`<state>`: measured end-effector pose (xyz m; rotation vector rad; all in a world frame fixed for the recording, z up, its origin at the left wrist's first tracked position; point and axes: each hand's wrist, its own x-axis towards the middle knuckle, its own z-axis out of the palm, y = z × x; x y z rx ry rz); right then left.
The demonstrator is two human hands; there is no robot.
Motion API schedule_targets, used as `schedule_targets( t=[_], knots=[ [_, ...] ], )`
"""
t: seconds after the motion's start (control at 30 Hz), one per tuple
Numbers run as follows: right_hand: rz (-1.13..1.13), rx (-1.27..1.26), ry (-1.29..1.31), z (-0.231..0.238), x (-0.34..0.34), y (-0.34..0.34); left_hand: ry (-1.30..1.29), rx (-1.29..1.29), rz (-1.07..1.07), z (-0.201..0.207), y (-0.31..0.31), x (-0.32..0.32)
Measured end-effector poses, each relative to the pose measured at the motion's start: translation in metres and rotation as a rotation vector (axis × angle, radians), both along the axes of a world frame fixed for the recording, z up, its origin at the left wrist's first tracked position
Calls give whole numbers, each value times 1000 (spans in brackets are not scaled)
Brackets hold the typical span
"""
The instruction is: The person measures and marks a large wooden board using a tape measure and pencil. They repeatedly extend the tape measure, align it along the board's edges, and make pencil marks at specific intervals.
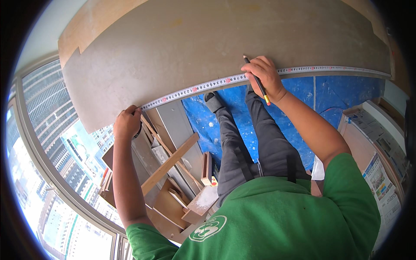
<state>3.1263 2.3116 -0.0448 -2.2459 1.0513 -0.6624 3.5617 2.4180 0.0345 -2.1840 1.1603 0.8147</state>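
Note:
A long white tape measure (210, 85) lies along the near edge of a large grey-brown board (225, 39). My left hand (127, 123) is closed at the tape's left end, by the board's near edge. A dark thing shows in part under that hand; I cannot make out what it is. Farther right, my right hand (266, 78) grips a dark pencil (258, 83), its pointed end up and away from me over the board and its yellow-and-red end toward me. The fingers of this hand rest at the tape and cover a short stretch of it.
Blue sheeting (294, 97) covers the floor where my feet stand. Wooden offcuts and planks (171, 164) lean and lie in a heap below my left arm. A large window (56, 108) runs along the left. Newspaper-covered panels (377, 167) stand at the right.

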Motion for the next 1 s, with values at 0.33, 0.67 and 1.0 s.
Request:
schedule_targets(
  t=[0.33, 0.67, 1.0],
  knots=[
    [6, -8, -7, 3, 1, -1, 2, -23, 7, -2, 1, 1],
    [4, 1, -18, 1, 1, 0, -2, -22, 5, 1, 0, -2],
    [5, 15, -2, 4, 0, -3, -20, -3, -17, 2, -5, -5]
  ],
)
